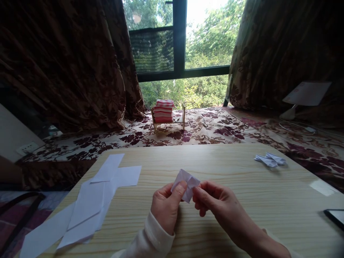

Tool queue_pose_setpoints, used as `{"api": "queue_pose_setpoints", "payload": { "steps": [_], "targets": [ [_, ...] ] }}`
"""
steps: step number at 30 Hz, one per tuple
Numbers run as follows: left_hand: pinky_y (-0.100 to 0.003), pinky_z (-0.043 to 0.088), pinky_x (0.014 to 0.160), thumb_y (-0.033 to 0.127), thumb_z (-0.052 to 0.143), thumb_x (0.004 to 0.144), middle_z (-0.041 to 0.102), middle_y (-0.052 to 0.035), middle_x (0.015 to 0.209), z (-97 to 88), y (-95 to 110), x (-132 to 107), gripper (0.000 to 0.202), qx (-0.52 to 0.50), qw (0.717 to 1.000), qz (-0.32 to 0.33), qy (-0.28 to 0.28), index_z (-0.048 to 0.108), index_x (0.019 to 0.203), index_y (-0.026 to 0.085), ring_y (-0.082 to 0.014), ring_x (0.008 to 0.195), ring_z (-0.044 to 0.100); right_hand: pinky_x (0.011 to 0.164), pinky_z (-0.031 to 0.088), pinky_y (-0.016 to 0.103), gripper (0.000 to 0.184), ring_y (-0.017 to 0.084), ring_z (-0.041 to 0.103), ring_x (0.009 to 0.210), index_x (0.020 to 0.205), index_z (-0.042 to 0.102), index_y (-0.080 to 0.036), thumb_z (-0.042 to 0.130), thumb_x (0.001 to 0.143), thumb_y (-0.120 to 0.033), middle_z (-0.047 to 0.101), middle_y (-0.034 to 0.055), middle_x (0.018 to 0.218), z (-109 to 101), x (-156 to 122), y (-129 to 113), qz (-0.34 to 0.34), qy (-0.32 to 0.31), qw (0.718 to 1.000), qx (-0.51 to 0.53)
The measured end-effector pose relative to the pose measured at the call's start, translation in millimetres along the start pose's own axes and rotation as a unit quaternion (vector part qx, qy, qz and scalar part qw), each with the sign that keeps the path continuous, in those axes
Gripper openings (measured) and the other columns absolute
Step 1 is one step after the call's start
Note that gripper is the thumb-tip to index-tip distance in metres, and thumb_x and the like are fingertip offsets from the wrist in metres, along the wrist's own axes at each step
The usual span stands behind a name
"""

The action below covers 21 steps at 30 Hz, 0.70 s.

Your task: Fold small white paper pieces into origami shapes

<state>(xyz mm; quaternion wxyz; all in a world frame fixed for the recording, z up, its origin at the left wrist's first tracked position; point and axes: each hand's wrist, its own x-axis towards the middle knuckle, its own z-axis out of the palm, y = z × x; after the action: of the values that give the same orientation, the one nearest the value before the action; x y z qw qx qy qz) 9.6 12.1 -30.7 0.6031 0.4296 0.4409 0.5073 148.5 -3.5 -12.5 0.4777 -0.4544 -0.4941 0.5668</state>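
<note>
A small folded piece of white paper (186, 180) is held just above the light wooden table (220, 215), near its middle. My left hand (166, 205) pinches its left side, thumb on top. My right hand (217, 201) pinches its right side with thumb and fingertips. Both hands are closed on the paper and nearly touch each other. Cream sleeves cover both wrists.
Several flat white paper sheets (88, 200) lie overlapped on the table's left part. A finished folded paper piece (270, 159) rests at the far right. A dark tablet or phone edge (335, 217) sits at the right rim. Beyond, a small wooden rack with striped cloths (164, 111) stands on the floral bedding.
</note>
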Motion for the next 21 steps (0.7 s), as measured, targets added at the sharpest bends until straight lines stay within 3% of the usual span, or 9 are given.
{"api": "queue_pose_setpoints", "payload": {
  "steps": [3, 5, 7, 10, 12, 15, 21],
  "targets": [
    [-0.027, 0.04, 0.058, 0.048, 0.068, 0.069, 0.059, -0.0018, 0.055, -4.3, -4.1, 2.6, 0.037, 0.024, 1.0, 0.002, 0.015, 0.066, 0.062, 0.012, -0.0147, 0.057, 0.052, 0.045, 0.045, 0.021, 0.038, 0.01, 0.052, 0.048, 0.064, 0.059, -0.014, 0.059, 0.078, -0.05, 0.059, 0.0001, 0.056, 0.3, -1.7, 4.1, 0.005, -0.03, 0.998, -0.049],
    [-0.027, 0.04, 0.058, 0.048, 0.068, 0.068, 0.06, -0.0019, 0.055, -6.6, -4.2, 3.5, 0.037, 0.034, 0.999, -0.001, 0.016, 0.067, 0.063, 0.011, -0.015, 0.057, 0.052, 0.044, 0.044, 0.022, 0.039, 0.011, 0.053, 0.047, 0.062, 0.058, -0.015, 0.051, 0.084, -0.047, 0.059, 0.0004, 0.054, -3.8, -2.4, 5.7, -0.029, -0.035, 0.989, -0.138],
    [-0.026, 0.04, 0.059, 0.047, 0.069, 0.067, 0.061, -0.0016, 0.057, -8.0, -2.9, 3.5, 0.036, 0.039, 0.999, 0.0, 0.02, 0.068, 0.066, 0.011, -0.015, 0.058, 0.053, 0.047, 0.044, 0.023, 0.034, 0.012, 0.053, 0.049, 0.064, 0.057, -0.017, 0.048, 0.088, -0.039, 0.058, 0.0003, 0.055, -10.3, -2.9, 4.7, -0.123, 0.002, 0.958, -0.258],
    [-0.025, 0.039, 0.058, 0.045, 0.071, 0.065, 0.062, -0.0016, 0.058, -7.5, 0.3, 2.1, 0.035, 0.047, 0.999, -0.001, 0.022, 0.07, 0.068, 0.011, -0.0145, 0.059, 0.053, 0.057, 0.048, 0.025, 0.008, 0.012, 0.057, 0.059, 0.085, 0.059, -0.019, 0.053, 0.087, -0.024, 0.064, 0.0017, 0.073, -18.7, -3.2, -0.9, -0.3, 0.06, 0.885, -0.35],
    [-0.025, 0.039, 0.057, 0.045, 0.072, 0.064, 0.063, -0.0023, 0.059, -5.5, 3.1, 0.5, 0.034, 0.05, 0.999, -0.005, 0.016, 0.07, 0.068, 0.011, -0.0145, 0.058, 0.053, 0.061, 0.05, 0.024, 0.017, 0.012, 0.059, 0.065, 0.101, 0.056, -0.021, 0.055, 0.085, -0.016, 0.066, 0.0028, 0.087, -20.6, -3.0, -4.3, -0.362, 0.035, 0.863, -0.351],
    [-0.024, 0.038, 0.055, 0.044, 0.071, 0.065, 0.063, -0.0025, 0.059, -1.4, 9.0, -2.3, 0.034, 0.057, 0.998, -0.01, 0.003, 0.071, 0.07, 0.01, -0.0139, 0.057, 0.052, 0.063, 0.052, 0.023, 0.029, 0.012, 0.06, 0.07, 0.108, 0.055, -0.023, 0.053, 0.083, -0.009, 0.065, 0.0028, 0.091, -19.1, -1.8, -4.6, -0.38, -0.019, 0.854, -0.356],
    [-0.023, 0.035, 0.053, 0.04, 0.071, 0.063, 0.06, -0.0011, 0.056, 2.0, 18.5, -5.1, 0.032, 0.075, 0.997, -0.025, -0.02, 0.071, 0.071, 0.009, -0.0115, 0.054, 0.046, 0.062, 0.051, 0.024, 0.022, 0.014, 0.061, 0.071, 0.103, 0.058, -0.021, 0.048, 0.087, -0.01, 0.064, 0.005, 0.085, -19.2, -0.1, 0.0, -0.39, -0.018, 0.837, -0.384]
  ]
}}
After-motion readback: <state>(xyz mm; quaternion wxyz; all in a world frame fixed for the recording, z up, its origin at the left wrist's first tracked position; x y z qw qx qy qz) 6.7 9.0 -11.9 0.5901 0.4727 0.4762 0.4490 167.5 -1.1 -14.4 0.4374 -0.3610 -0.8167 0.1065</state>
